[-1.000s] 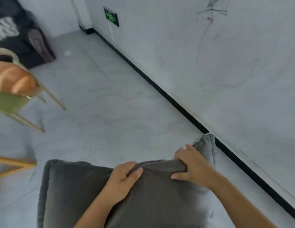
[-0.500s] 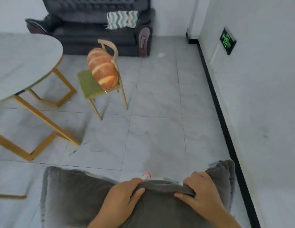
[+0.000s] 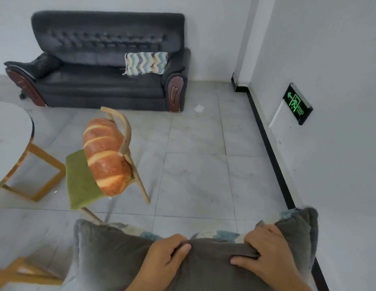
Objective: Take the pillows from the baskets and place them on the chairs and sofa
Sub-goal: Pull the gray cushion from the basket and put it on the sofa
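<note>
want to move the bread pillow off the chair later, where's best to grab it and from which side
Grab the bread-shaped pillow around its upper end, coming from the open front of the green chair. It stands tilted on the seat, leaning against the curved wooden backrest, which blocks the rear; the top end sticks up free.

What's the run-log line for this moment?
left hand: gripping gray pillow | right hand: gripping same pillow | chair: bread pillow placed | sofa: zigzag pillow placed
</note>
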The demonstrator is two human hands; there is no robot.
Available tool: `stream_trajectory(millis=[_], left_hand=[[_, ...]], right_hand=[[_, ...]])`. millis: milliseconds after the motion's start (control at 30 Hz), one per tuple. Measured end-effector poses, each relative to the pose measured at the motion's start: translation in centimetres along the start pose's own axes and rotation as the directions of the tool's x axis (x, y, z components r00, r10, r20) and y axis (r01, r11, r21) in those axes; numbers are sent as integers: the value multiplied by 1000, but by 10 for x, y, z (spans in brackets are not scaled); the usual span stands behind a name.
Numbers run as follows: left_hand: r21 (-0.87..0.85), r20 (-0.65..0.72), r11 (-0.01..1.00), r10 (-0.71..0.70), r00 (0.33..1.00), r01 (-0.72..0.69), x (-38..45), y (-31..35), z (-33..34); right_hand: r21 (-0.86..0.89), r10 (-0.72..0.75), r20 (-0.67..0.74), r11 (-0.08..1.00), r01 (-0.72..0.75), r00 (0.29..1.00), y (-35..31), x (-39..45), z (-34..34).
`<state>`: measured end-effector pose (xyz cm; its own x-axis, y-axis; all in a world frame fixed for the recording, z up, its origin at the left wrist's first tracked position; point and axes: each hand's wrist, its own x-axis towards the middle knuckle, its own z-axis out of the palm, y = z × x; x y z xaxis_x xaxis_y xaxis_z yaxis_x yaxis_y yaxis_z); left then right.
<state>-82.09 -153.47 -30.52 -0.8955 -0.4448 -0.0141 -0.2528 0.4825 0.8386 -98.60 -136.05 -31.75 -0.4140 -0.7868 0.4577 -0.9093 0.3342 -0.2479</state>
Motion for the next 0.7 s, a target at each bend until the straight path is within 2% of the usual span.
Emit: stream_trajectory(millis=[100,200,367,533,600,700], left_hand=[[3,-70,996,-83,994,84,77,-25,-3],[-11,-147,989,-145,978,145,173,-23,-28],[-3,-242,990,-137,960,141,317,-24,-75],[8,-276,974,-214,937,225,415,-69,-103],[15,-269,976,-204,941,216,465,-91,-118],[101,-173,984,-131,976,149,558,-116,-159]], right_hand=[[-5,-87,20,996,87,996,49,65,46],[64,-132,12,989,131,991,101,174,68],[140,-233,26,964,227,972,168,339,107],[161,-247,59,959,235,967,206,432,178],[150,-240,63,962,229,969,225,469,207],[87,-181,48,981,176,982,251,540,240]])
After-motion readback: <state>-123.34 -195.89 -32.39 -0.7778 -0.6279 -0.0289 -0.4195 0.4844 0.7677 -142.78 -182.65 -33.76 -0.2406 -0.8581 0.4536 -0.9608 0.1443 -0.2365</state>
